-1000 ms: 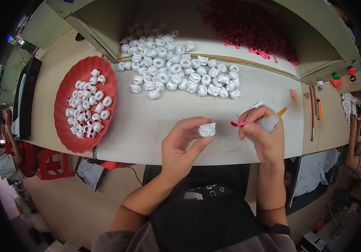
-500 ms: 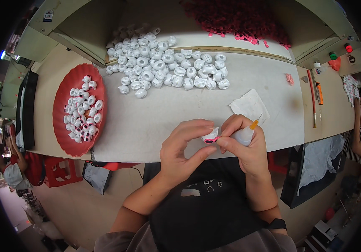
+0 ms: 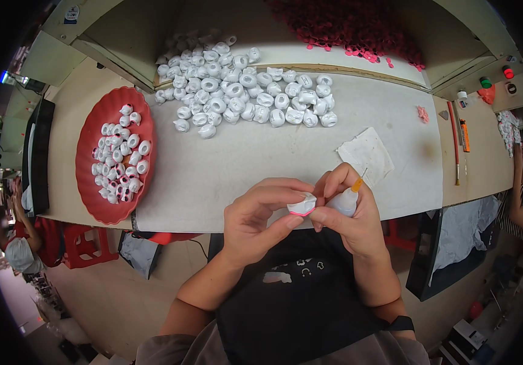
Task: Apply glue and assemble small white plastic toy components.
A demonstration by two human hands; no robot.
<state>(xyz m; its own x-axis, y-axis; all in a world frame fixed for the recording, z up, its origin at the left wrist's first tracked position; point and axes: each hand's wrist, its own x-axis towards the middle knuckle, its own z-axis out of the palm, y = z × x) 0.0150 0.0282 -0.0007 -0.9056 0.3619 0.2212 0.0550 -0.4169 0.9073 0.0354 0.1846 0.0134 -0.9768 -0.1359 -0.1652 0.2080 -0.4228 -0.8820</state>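
Observation:
My left hand (image 3: pixel 250 218) is closed, with thumb and fingers pinching a small white head-shaped piece (image 3: pixel 301 204) with pointed corners. A bright pink part (image 3: pixel 299 213) runs along the piece's lower edge. My right hand (image 3: pixel 361 226) is closed around a small translucent squeeze bottle (image 3: pixel 343 203) with an orange needle tip pointing up and away. Its thumb and a fingertip also touch the right side of the white piece. Beyond my hands, many similar white hollow pieces (image 3: pixel 234 89) lie heaped on the white sheet (image 3: pixel 213 164). What my fingertips cover on the held piece is hidden.
A red scalloped tray (image 3: pixel 85 164) at the left holds white pieces, some with pink parts. Small pink parts (image 3: pixel 358 36) fill the shelf at the back right. A folded white cloth (image 3: pixel 368 152) lies beyond my right hand. Brush (image 3: pixel 454 140) and orange-labelled tool (image 3: pixel 465 135) lie far right.
The white piece has turned in my fingers, so its pink part now shows as a thin strip. My right hand has shifted slightly left, the bottle with it.

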